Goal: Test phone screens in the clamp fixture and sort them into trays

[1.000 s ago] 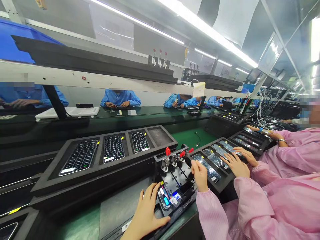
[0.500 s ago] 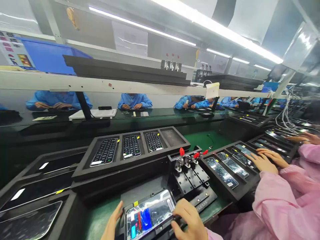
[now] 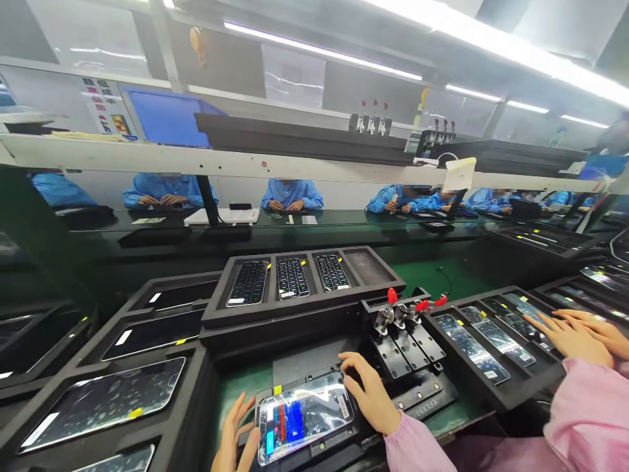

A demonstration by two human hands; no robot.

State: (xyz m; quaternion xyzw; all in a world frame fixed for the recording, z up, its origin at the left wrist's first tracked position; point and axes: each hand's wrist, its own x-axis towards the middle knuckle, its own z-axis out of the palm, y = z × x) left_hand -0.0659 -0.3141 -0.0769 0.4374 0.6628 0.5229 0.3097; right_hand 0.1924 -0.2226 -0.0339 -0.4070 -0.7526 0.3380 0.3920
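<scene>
A phone (image 3: 314, 413) with a lit screen lies in a black fixture (image 3: 339, 438) at bottom centre. Blue, red and cyan marks show on its left part. My left hand (image 3: 234, 434) is beside the phone's left end, fingers apart, thumb near the edge. At the right end, my right hand (image 3: 373, 396) has its fingers spread around the upper right corner; I cannot tell how firmly it touches. Just behind that hand is a clamp jig (image 3: 410, 347) with several red-tipped toggle levers over black plates.
A foam tray (image 3: 368, 265) behind holds three phones showing keypad-like patterns. Another tray of phones (image 3: 162, 387) stands at left. At right, a co-worker's hand (image 3: 572, 337) reaches over a phone tray (image 3: 484, 387). A shelf (image 3: 314, 168) crosses above; people in blue sit beyond.
My right hand has left the fixture's lower right side and moved up to the phone's right end, fingers opening. My left hand stays by the left end. The view has turned left.
</scene>
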